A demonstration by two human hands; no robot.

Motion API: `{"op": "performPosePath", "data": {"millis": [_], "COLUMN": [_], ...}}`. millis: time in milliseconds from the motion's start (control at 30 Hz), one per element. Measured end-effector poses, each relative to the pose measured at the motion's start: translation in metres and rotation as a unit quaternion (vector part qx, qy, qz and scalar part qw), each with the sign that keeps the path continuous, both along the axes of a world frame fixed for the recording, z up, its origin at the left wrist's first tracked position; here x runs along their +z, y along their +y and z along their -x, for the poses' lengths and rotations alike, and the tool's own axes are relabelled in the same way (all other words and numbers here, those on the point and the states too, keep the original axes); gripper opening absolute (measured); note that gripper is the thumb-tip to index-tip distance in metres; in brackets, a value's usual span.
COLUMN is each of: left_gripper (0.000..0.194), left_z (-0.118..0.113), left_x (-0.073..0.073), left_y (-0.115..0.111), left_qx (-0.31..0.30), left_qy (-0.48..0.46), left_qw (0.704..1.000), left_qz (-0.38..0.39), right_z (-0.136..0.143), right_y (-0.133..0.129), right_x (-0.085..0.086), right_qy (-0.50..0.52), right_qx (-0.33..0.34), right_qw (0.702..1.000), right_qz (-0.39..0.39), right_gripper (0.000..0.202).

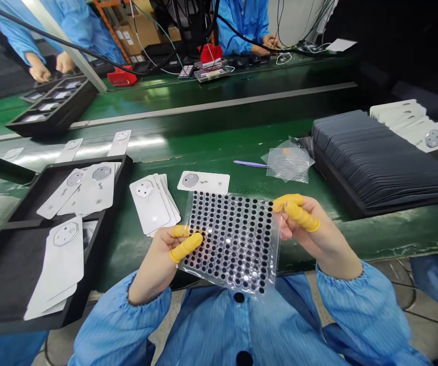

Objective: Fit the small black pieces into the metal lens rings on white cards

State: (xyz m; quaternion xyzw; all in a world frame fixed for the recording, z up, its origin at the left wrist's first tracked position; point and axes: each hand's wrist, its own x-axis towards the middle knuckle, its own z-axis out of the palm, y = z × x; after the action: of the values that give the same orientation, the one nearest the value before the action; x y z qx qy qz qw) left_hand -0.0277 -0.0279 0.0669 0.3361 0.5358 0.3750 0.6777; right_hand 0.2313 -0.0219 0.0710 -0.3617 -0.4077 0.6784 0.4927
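A clear plastic sheet of black round dots [232, 239] is held up over the bench's front edge. My left hand [171, 249], in yellow finger cots, pinches its left side between thumb and finger. At the top right corner, my right hand [302, 221] has thumb and forefinger, also in yellow cots, closed on the sheet. Just beyond the sheet lies a single white card [203, 181] with a grey disc. To the left of it is a small stack of white cards [152, 206] with octagonal discs.
A black tray [104, 223] with white cards stands at left. Purple tweezers [251, 164] lie by clear plastic sheets [290, 162]. At right, a black box holds many dark dividers [382, 157] and white cards [413, 122]. Co-workers' hands [270, 44] are across the bench.
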Motion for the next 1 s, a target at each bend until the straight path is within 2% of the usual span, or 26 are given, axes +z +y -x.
{"op": "performPosePath", "data": {"millis": [133,300,367,500,600,667,700,733,800,833,867,933,1000], "left_gripper": [0.026,0.023,0.022,0.023,0.029,0.035,0.04,0.045,0.046,0.045,0.044,0.045,0.046], "left_z": [0.0,-0.002,-0.004,-0.012,-0.022,-0.029,-0.032,-0.035,-0.042,-0.045,-0.048,-0.055,-0.06], "left_x": [-0.004,-0.004,-0.004,-0.01,-0.023,-0.032,-0.035,-0.035,-0.03,-0.024,-0.017,-0.003,0.008], "left_y": [0.002,0.002,0.001,0.004,0.015,0.019,0.019,0.017,0.006,-0.001,-0.008,-0.019,-0.023], "left_qx": [-0.015,0.008,0.025,0.041,0.028,0.013,0.027,0.058,0.125,0.131,0.112,0.048,0.027], "left_qy": [-0.016,-0.007,0.007,0.016,0.028,0.063,0.102,0.153,0.238,0.247,0.228,0.152,0.113], "left_qw": [1.0,1.0,0.999,0.997,0.997,0.992,0.981,0.957,0.875,0.84,0.821,0.818,0.824], "left_qz": [0.002,-0.026,-0.046,-0.06,-0.064,-0.109,-0.164,-0.239,-0.402,-0.465,-0.51,-0.553,-0.554], "right_z": [0.005,0.009,0.009,0.011,0.018,0.024,0.028,0.031,0.037,0.04,0.042,0.045,0.047], "right_y": [0.002,-0.002,-0.002,-0.001,-0.001,-0.002,-0.004,-0.005,-0.009,-0.011,-0.013,-0.015,-0.016], "right_x": [0.003,0.002,0.001,0.001,0.0,-0.002,-0.003,-0.005,-0.008,-0.009,-0.009,-0.01,-0.009], "right_qy": [0.007,-0.033,-0.048,-0.003,0.077,0.106,0.108,0.105,0.084,0.067,0.049,0.01,-0.034], "right_qx": [0.012,-0.119,-0.135,-0.089,-0.025,-0.003,0.0,-0.006,-0.02,-0.028,-0.037,-0.059,-0.082], "right_qw": [1.0,0.992,0.989,0.996,0.997,0.994,0.994,0.994,0.995,0.995,0.995,0.99,0.978], "right_qz": [0.005,-0.024,-0.023,-0.002,0.019,0.017,0.006,-0.011,-0.047,-0.063,-0.08,-0.125,-0.189], "right_gripper": [0.032,0.02,0.021,0.031,0.029,0.028,0.028,0.027,0.022,0.018,0.014,0.011,0.011]}}
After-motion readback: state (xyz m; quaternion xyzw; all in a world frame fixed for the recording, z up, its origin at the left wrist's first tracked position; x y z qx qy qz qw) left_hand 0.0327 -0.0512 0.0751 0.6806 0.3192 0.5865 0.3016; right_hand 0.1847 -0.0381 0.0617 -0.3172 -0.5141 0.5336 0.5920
